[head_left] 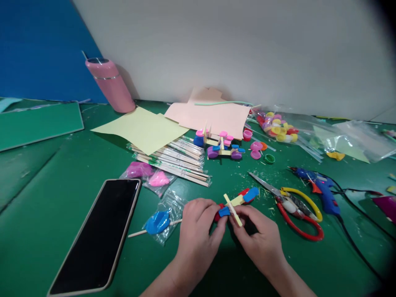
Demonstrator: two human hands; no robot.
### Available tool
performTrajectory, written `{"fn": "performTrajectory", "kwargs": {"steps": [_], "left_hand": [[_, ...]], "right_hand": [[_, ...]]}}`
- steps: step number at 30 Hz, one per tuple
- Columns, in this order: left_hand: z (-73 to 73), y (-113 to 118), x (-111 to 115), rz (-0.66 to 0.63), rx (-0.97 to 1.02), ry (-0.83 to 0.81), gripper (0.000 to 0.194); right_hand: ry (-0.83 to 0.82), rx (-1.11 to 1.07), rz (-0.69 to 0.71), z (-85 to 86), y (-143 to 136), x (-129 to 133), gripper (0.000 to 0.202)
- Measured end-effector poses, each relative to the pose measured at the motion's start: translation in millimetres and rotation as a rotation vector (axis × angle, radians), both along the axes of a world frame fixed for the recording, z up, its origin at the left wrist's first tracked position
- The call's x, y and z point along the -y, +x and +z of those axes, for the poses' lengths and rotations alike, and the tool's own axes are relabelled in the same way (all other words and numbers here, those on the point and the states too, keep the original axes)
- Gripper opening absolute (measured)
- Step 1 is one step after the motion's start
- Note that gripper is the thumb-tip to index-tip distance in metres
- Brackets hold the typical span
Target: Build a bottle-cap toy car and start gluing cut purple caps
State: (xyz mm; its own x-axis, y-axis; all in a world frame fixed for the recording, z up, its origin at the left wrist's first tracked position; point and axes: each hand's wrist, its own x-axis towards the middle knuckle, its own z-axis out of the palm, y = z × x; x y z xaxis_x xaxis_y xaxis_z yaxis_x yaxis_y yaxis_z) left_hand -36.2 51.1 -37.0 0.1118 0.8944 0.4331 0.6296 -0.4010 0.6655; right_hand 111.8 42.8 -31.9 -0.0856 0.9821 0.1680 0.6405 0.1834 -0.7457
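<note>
A small craft model (pixel 236 203) of pale wooden sticks, with red and blue pieces at its ends, is held between both hands over the green table. My left hand (pixel 199 225) is closed on its near left end, beside a blue piece. The fingers of my right hand (pixel 258 235) pinch it near the upright pale stick. Left of my left hand, a lump of blue clay (pixel 157 222) sits on a thin wooden stick by a clear plastic bag (pixel 172 202). Two similar models (pixel 225 152) with purple, pink and blue parts stand farther back.
A phone (pixel 99 235) lies at the left, scissors (pixel 297 210) and a blue glue gun (pixel 321 189) at the right. Behind are wrapped sticks (pixel 176 159), yellow paper (pixel 145 128), pink paper (pixel 216 117), a bag of caps (pixel 280 128) and a pink bottle (pixel 111 84).
</note>
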Motion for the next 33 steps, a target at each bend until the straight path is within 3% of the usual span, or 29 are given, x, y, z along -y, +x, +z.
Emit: {"fn": "performTrajectory", "kwargs": {"steps": [27,33], "left_hand": [[2.1,0.9,-0.9,-0.018,0.007,-0.008,0.007],[-1.2,-0.9,2.9,-0.014,-0.007,-0.062,0.027]], "right_hand": [[0.047,-0.012,0.025,3.1,-0.6,1.9,0.019],[0.081,-0.027,-0.017,6.5,5.8,7.0,0.02]]}}
